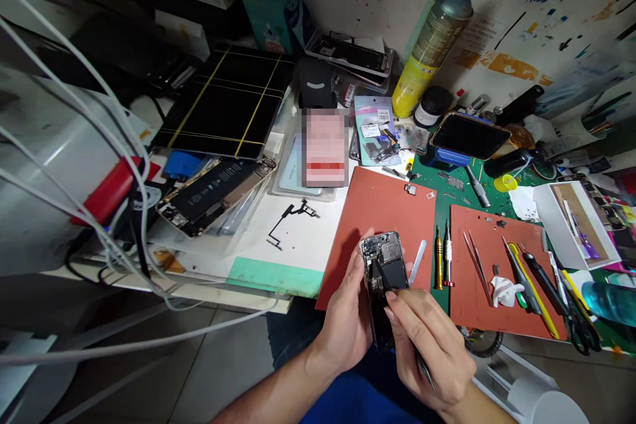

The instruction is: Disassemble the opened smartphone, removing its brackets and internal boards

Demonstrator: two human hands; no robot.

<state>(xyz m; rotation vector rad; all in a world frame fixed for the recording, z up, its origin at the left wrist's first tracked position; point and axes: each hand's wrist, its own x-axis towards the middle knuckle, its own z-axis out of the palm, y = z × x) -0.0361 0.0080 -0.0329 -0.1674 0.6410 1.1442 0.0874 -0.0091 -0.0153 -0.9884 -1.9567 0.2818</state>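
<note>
An opened smartphone [392, 253] with its inner parts bare lies tilted in my left hand [348, 318], whose fingers and thumb wrap its sides. My right hand [430, 344] pinches a slim dark pointed tool [385, 278]; whether it is a spudger or tweezers I cannot tell. Its tip rests on or just above the upper inner part of the phone. A reddish-brown mat [382, 205] lies beneath and beyond the phone. On that mat, right of the phone, is a flat metal blade [419, 262]. Two screwdrivers [438, 255] stand side by side farther right.
A second mat [507, 324] at right carries tweezers [477, 262], a crumpled tissue [505, 291] and scissors [583, 331]. A phone [470, 136] leans on a blue stand. Left lie a flex cable [295, 212], another opened phone [213, 195] and hanging white cables [89, 205]. A spray can [430, 46] stands behind.
</note>
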